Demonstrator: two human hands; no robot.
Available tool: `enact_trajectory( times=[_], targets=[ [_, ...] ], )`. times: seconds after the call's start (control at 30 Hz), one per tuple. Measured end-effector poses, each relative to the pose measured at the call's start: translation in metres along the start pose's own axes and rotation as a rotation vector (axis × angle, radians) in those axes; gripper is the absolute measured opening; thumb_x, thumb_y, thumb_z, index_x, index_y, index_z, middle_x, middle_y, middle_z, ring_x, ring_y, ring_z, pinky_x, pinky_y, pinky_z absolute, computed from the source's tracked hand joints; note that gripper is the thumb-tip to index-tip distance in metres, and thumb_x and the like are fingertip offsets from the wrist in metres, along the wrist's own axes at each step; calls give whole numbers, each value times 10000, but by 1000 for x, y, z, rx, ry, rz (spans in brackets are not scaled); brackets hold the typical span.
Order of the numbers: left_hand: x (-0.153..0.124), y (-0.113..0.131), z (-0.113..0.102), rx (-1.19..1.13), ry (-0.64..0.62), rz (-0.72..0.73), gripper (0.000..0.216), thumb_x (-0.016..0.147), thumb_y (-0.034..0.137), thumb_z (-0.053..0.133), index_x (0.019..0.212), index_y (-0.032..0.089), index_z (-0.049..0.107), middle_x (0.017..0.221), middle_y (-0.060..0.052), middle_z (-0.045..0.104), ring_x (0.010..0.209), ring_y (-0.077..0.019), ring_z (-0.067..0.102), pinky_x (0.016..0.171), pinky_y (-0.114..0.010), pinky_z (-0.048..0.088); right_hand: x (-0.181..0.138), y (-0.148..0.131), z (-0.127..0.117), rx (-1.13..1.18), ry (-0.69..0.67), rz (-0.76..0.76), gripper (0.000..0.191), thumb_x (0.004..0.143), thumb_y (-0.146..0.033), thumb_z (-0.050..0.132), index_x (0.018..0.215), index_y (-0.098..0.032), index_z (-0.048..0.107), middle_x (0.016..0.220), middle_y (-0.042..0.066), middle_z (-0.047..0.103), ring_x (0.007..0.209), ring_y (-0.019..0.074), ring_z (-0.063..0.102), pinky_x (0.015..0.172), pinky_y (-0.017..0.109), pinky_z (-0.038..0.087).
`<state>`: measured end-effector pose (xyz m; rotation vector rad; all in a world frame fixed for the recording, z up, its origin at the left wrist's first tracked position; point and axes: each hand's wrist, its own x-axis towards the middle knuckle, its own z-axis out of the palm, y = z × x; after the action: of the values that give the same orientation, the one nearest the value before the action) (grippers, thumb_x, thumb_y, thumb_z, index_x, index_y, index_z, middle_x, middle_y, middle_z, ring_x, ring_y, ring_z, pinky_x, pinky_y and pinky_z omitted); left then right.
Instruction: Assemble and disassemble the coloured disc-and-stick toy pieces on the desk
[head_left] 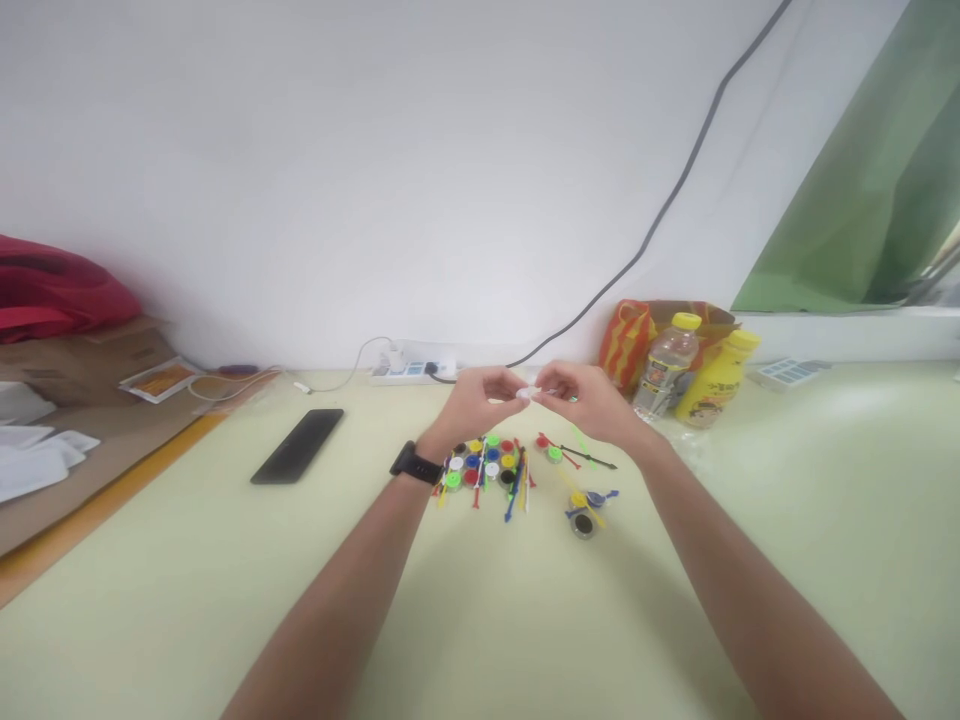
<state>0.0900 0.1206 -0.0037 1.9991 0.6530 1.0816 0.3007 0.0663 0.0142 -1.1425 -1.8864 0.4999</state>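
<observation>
Above the table, my left hand point(480, 402) and my right hand point(589, 400) meet fingertip to fingertip. Both pinch a small white plastic piece point(528, 393), partly hidden by the fingers. Below my left hand lies a cluster of small round discs point(472, 462) in red, yellow, blue, white, green and black, with coloured plastic arrows point(517, 485) among them. Under my right hand are a red disc and a green disc point(554, 455) with a black arrow point(589, 456). Nearer to me sit a yellow disc, a blue disc and a black disc point(583, 524) with blue and yellow arrows.
A black phone point(298, 447) lies at left, near a cardboard box point(90, 370). By the wall are a power strip point(412, 371) and a cable point(675, 190). A clear bottle point(667, 365), a yellow bottle point(718, 380) and a red-yellow bag point(626, 340) stand at back right.
</observation>
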Motion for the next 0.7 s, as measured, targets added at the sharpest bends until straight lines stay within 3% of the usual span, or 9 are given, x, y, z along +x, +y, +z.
enact_trajectory(
  times=[0.23, 0.43, 0.57, 0.7],
  targets=[
    [0, 4, 6, 35, 79, 24, 209, 811, 342, 797, 833, 147, 727, 821, -66, 758, 743, -178, 697, 741, -315, 573, -1, -7, -5, 77, -31, 42, 324, 902, -531, 677, 896, -206, 680, 826, 50, 707, 719, 191, 617, 617, 310, 485],
    [-1, 19, -3, -253, -96, -69, 266, 855, 395, 790, 950, 156, 724, 968, -97, 767, 904, -204, 713, 835, -353, 556, -1, -11, -15, 227, -60, 30, 299, 922, -492, 668, 998, -203, 676, 907, 61, 691, 750, 185, 617, 669, 324, 516],
    [2, 19, -6, -277, -50, -49, 274, 853, 407, 802, 955, 165, 726, 870, -46, 726, 804, -148, 670, 807, -317, 548, 0, -8, -11, 147, 157, -32, 380, 914, -482, 677, 1224, -262, 659, 1203, 84, 630, 754, 164, 590, 712, 344, 539],
    [4, 12, -5, -296, 19, -60, 314, 839, 418, 815, 1011, 166, 742, 907, -51, 729, 785, -146, 676, 789, -315, 571, 0, -6, -6, 167, 255, -5, 524, 956, -535, 601, 1436, -338, 522, 1097, 55, 627, 649, 159, 501, 591, 324, 477]
  ],
)
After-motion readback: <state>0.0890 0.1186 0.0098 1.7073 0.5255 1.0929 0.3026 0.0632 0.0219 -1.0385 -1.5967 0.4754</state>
